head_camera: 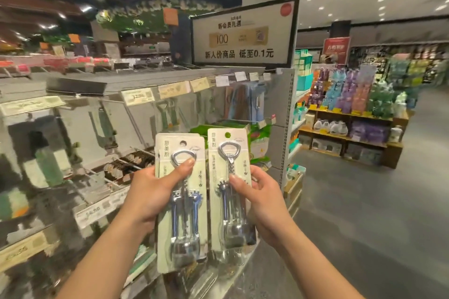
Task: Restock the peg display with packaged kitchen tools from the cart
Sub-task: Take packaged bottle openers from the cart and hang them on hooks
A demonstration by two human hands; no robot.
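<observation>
In the lower centre of the frame, the left hand [153,199] pins a carded corkscrew pack [184,221] with its thumb pressed flat across the front. The right hand [263,201] pinches a second corkscrew pack [228,216] between thumb and curled fingers at the card's edge. Both packs are held well short of the peg display [116,114] at centre left, so a one-handed reach could miss the small hang hole. The left grip, which seems to cover several stacked cards, could let one slide out.
</observation>
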